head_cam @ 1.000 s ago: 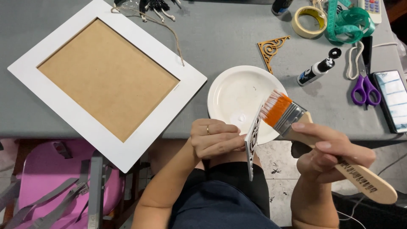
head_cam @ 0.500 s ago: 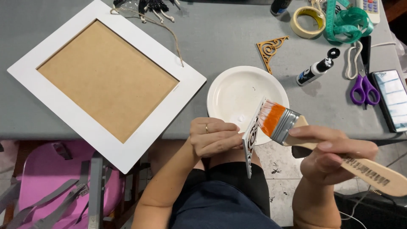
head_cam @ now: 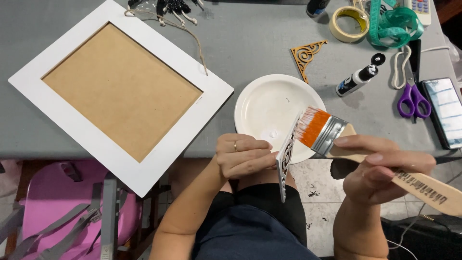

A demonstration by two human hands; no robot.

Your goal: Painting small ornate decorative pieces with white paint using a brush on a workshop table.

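The left hand (head_cam: 243, 159) is closed around a thin fretwork ornament (head_cam: 287, 161), pinching it at one side and holding it on edge just off the near edge of the surface, above the person's lap. The right hand (head_cam: 380, 166) is wrapped around the wooden handle of a flat brush (head_cam: 323, 130), fingers curled over the top and thumb underneath. The orange bristles, white at the tips, touch the upper end of the ornament.

The ornament is pierced with scrollwork and shows white on the face turned toward the brush, with dark gaps in the pattern. Its other face is hidden, so I cannot tell whether that side is coated. Judging by this, painting of the piece is well along on the visible face, with the brush working its top end.

Just behind the hands, a white plate (head_cam: 269, 103) sits at the near edge with a small dab of white paint near its rim. A second ornament (head_cam: 307, 55), bare brown wood, lies beyond the plate and looks unpainted. A small paint bottle (head_cam: 356, 79) lies to the right of it, cap off. A white frame (head_cam: 122, 86) with a brown backing lies toward the left edge, already white all round. Purple scissors (head_cam: 411, 98) and a tape roll (head_cam: 346, 21) lie toward the far right corner.
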